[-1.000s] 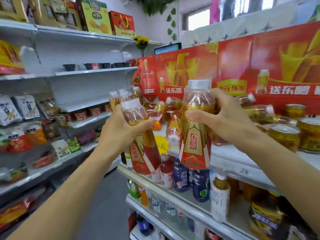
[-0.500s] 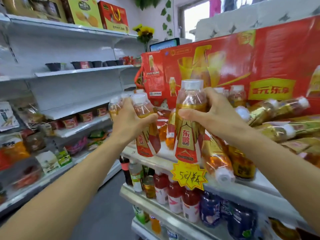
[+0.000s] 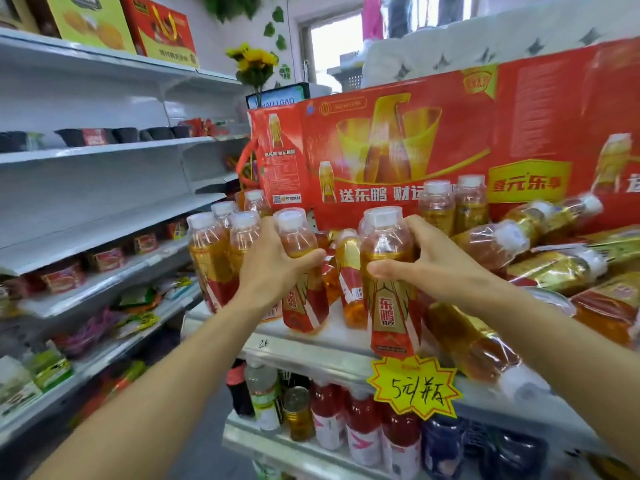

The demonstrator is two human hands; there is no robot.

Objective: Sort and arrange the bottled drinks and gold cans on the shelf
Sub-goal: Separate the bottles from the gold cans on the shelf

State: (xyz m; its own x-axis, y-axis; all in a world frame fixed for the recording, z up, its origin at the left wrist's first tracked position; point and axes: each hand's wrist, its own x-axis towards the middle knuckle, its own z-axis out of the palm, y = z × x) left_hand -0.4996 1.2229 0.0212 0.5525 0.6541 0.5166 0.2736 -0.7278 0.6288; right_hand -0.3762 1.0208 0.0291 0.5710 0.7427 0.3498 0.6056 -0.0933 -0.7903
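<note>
Two bottles are in my grip, one per hand, both just above the white shelf that carries the yellow star-shaped price tag. My left hand wraps its fingers and thumb round the neck and shoulder of the left bottle, which leans a little to the left of upright; its red base sits well to the left of the price tag, and I cannot tell whether it touches the shelf. My right hand curls round the upper body of the right bottle, thumb across the front, and this one stands upright with its red-and-gold label facing me and its base directly above the price tag.

Left of the price tag, beyond my left hand, a cluster of standing bottles with white caps is grouped on the same shelf. Right of the tag, several more bottles lie on their sides in a loose heap, and one fallen bottle lies near the shelf edge with its cap toward me. Behind all of them stands a long red display box. Below the tag, the lower shelf holds red-labelled drinks and one gold can.
</note>
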